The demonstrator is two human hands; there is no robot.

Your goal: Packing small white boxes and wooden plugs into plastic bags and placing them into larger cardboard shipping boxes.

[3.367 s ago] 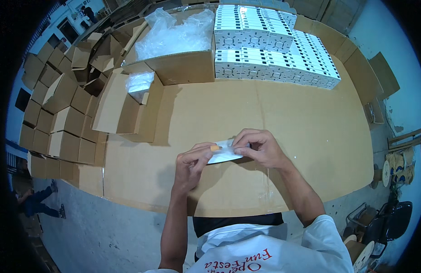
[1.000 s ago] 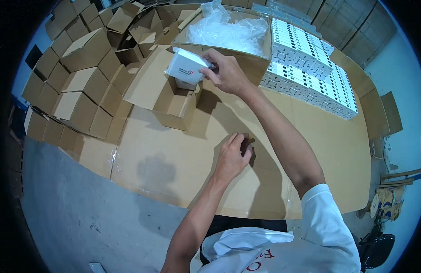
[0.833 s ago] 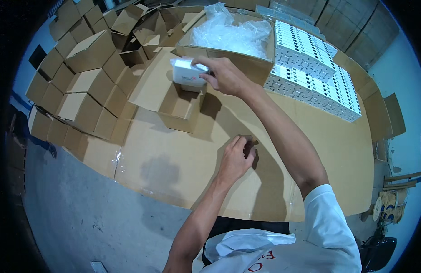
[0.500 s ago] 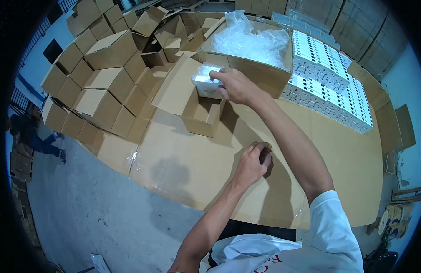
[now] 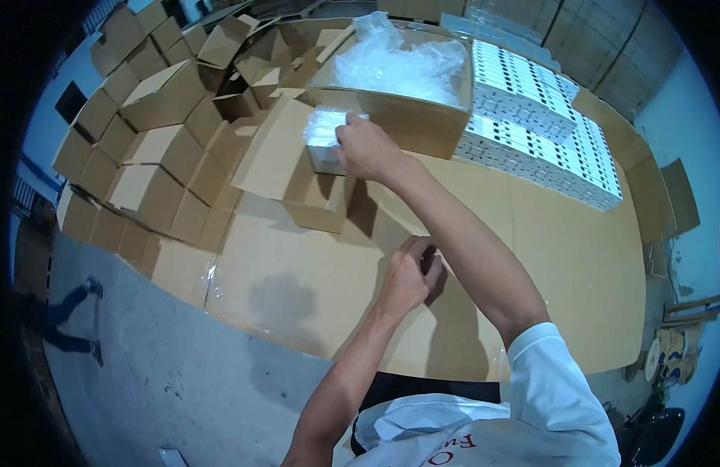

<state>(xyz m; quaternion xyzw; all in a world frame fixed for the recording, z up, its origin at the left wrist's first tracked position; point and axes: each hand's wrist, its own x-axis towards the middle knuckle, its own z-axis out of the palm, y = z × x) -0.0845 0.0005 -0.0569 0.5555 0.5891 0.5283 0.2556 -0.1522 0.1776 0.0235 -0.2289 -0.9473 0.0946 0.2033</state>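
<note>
My right hand (image 5: pixel 367 148) grips a small white box (image 5: pixel 325 159) topped with clear plastic wrap, thumb and fingers closed on its right side. That white box is at the far end of a small open carton (image 5: pixel 313 214), its lower part at the carton's opening. The carton's long flap (image 5: pixel 270 156) stands out to the left. Nearer to me, my left hand (image 5: pixel 406 276) rests low over the cardboard-covered table (image 5: pixel 531 272), beneath my right forearm. Its fingers are curled, and what they hold, if anything, is hidden.
Behind the carton stands a large box (image 5: pixel 422 128) full of clear plastic wrap (image 5: pixel 399 66). Stacked white boxes with dark marks (image 5: pixel 539 159) sit at the far right. Many open cartons (image 5: pixel 157 144) are piled on the left. A person's legs (image 5: pixel 68 323) show on the floor at far left.
The view has shifted, so the table sits further left in it. My right hand keeps the white box at the carton. At far left the person's legs have moved nearer.
</note>
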